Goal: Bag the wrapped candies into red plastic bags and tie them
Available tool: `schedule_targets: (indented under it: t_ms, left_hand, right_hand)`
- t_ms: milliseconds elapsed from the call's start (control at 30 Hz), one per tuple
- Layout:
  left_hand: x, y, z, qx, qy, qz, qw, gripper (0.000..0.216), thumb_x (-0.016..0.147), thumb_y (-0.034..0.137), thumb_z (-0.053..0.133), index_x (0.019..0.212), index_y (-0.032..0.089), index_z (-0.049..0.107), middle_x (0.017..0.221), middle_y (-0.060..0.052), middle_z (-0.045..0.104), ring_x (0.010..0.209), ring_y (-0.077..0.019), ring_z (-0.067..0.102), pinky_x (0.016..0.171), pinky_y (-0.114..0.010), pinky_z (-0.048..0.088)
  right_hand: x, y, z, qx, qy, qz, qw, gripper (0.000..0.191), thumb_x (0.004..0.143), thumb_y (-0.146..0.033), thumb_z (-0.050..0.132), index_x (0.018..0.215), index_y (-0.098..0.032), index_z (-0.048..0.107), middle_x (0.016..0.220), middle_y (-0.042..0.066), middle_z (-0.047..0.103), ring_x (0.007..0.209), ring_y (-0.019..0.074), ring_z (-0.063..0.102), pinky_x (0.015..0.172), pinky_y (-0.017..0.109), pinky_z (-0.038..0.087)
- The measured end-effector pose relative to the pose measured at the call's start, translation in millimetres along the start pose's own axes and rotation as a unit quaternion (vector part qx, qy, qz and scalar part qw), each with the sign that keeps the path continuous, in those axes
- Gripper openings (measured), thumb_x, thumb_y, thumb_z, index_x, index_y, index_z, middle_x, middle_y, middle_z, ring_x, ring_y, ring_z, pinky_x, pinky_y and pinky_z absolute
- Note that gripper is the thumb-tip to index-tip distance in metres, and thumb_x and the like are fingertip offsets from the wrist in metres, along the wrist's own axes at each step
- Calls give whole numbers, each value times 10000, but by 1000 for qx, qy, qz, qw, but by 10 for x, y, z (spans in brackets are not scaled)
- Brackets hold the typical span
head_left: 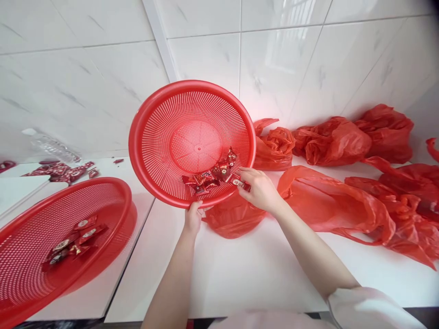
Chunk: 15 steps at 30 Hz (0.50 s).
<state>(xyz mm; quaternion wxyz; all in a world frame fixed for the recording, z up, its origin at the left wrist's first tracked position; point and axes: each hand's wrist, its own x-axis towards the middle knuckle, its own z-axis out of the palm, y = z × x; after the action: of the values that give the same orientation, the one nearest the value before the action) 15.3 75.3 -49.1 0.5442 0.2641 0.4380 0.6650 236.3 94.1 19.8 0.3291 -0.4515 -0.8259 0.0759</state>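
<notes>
A red plastic mesh basket [194,87] is tilted up toward me, its near rim gripped by my left hand [194,217]. Several small red wrapped candies [207,178] have gathered along the low side of its bowl. Over the right part of that rim, my right hand [257,187] pinches one red-and-white candy packet [238,183] between thumb and fingers. Below the basket lies a red plastic bag [235,219], partly hidden by the basket and my right hand.
At left, a second red mesh basket [116,192] holds several red candies [80,235]. Behind it lie more packets [65,172] and a clear plastic bottle [55,145]. Red plastic bags [332,139] line the tiled wall at right; an opened one [329,201] lies nearer on the white table [247,274].
</notes>
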Motion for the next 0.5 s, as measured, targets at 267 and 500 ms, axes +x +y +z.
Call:
schedule_targets:
  t_ms: [267,500]
  left_hand:
    - [43,-48,-41,4,23,13,1000,301,526,230,672,820,174,640,740,-13,696,782,-249,685,693,-377,554]
    - [-57,-88,54,-10,3,-15,1000,319,516,214,668,833,184,644,786,-15,713,880,-285,684,760,-411,549]
  right_hand:
    - [-79,-33,-30,-68,-176,67,980,168,884,-349,577,913,-197,644,858,90,697,824,236,659,734,320,460]
    - [-35,-136,9,-77,-128,45,988,228,945,-344,492,1026,-180,629,931,103,694,877,228,657,755,313,470]
